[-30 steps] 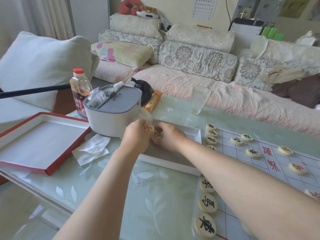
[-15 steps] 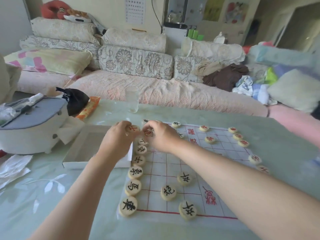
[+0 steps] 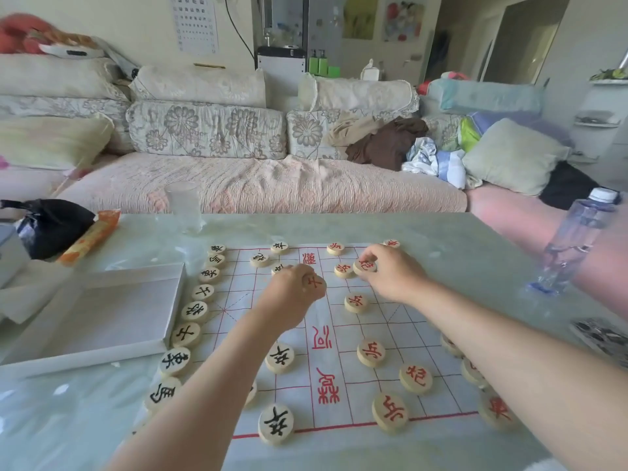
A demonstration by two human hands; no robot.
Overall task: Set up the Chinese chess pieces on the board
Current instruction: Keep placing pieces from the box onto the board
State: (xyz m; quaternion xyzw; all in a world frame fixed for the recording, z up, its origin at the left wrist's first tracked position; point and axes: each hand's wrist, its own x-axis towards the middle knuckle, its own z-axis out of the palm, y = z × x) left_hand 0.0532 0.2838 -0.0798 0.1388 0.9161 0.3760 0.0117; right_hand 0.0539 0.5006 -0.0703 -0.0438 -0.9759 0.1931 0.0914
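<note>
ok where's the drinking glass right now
In the head view, the drinking glass stands near the far edge of the table, beyond the far-left corner of the board, right of the orange packet.

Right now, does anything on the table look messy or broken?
Nothing is spilled or broken. The pieces lie flat on the board. The bottle at the right seems to lean, but that may be just the wide lens.
</note>
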